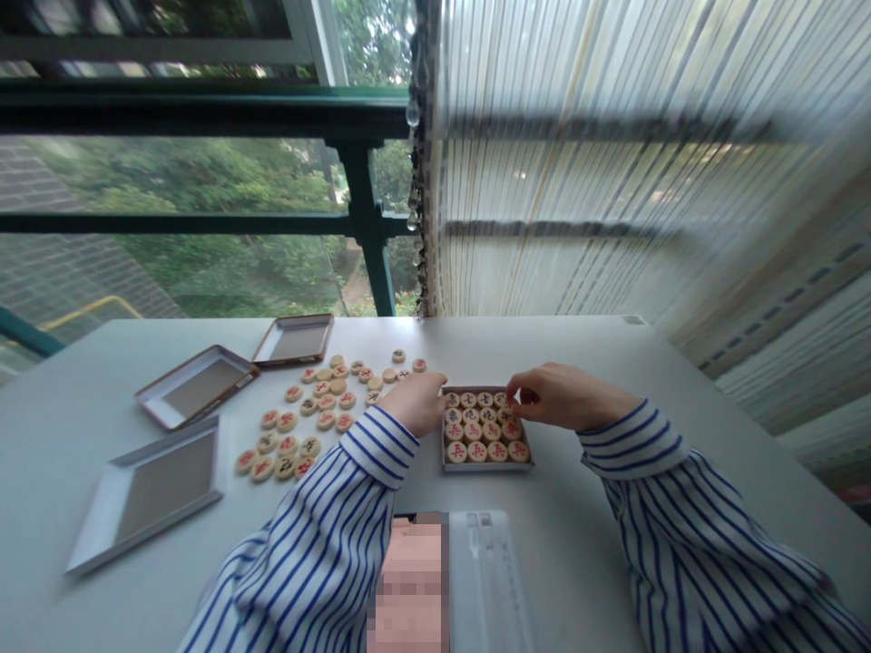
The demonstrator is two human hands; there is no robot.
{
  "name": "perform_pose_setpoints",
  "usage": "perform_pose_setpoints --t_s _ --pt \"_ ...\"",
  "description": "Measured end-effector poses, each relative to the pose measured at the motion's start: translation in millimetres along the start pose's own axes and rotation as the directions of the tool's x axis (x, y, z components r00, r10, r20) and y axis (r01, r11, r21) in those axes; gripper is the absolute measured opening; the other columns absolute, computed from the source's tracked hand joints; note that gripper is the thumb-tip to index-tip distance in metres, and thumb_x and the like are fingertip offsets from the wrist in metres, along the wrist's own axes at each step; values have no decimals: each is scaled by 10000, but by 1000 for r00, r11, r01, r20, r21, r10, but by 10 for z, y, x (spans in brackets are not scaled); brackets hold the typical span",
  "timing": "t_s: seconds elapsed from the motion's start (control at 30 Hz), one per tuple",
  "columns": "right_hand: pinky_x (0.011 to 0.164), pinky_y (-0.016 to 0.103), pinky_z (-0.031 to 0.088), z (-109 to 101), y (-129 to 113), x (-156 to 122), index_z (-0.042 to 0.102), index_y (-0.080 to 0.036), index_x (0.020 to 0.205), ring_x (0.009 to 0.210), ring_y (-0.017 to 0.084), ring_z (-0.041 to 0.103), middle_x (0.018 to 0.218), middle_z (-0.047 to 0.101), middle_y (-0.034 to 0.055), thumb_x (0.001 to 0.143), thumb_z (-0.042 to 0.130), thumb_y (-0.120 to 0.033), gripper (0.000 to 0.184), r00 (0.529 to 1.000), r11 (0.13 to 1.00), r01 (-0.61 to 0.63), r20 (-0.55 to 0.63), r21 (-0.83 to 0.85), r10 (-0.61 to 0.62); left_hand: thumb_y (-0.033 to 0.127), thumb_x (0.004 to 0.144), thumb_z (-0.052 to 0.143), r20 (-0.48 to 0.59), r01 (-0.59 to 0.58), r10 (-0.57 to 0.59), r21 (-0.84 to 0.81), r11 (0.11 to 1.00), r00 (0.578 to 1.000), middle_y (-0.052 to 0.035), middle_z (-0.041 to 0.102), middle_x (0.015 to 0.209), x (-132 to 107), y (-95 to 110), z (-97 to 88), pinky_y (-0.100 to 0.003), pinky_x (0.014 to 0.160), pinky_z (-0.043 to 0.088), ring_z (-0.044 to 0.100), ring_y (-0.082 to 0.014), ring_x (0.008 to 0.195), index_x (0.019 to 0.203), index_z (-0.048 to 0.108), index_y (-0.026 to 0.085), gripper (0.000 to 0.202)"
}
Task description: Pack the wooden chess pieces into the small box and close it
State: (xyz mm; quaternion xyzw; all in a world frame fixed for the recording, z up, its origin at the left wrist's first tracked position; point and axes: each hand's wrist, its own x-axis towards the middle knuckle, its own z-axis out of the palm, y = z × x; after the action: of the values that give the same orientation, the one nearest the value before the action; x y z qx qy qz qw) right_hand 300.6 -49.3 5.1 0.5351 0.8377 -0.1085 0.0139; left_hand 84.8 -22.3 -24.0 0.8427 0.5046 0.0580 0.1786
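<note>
A small square tin tray (485,465) on the white table (585,508) is packed with round wooden chess pieces (476,433) marked in red and black. My left hand (416,402) rests at the tray's left edge, fingers curled against its rim. My right hand (554,395) hovers over the tray's far right corner, thumb and fingers pinched together on a piece (512,399) there. Both arms wear blue-and-white striped sleeves. Several loose chess pieces (309,422) lie scattered on the table left of my left hand.
Three empty tin lids or trays lie at the left: one near the front (146,494), one further back (196,385), one at the rear (294,340). A white ribbed object (486,580) sits near the table's front edge. Windows and a curtain stand behind.
</note>
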Motion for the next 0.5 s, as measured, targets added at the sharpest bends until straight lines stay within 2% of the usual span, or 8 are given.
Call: perform_pose_setpoints --t_s 0.17,0.5 --pt "516 228 347 18 19 24 656 -260 895 618 134 577 740 667 6 738 494 -383 257 998 1000 -20 51 -17 21 266 783 444 24 22 -24 107 994 999 -90 661 964 35 -14 34 -292 814 424 584 -208 940 1029 586 171 299" --pt "527 232 347 50 30 49 647 -274 905 639 142 576 765 661 6 740 492 -403 261 996 999 -29 86 -21 30 253 792 415 55 12 -19 122 992 998 -90 670 923 43 -24 55 -285 770 440 598 -204 893 1025 588 163 305"
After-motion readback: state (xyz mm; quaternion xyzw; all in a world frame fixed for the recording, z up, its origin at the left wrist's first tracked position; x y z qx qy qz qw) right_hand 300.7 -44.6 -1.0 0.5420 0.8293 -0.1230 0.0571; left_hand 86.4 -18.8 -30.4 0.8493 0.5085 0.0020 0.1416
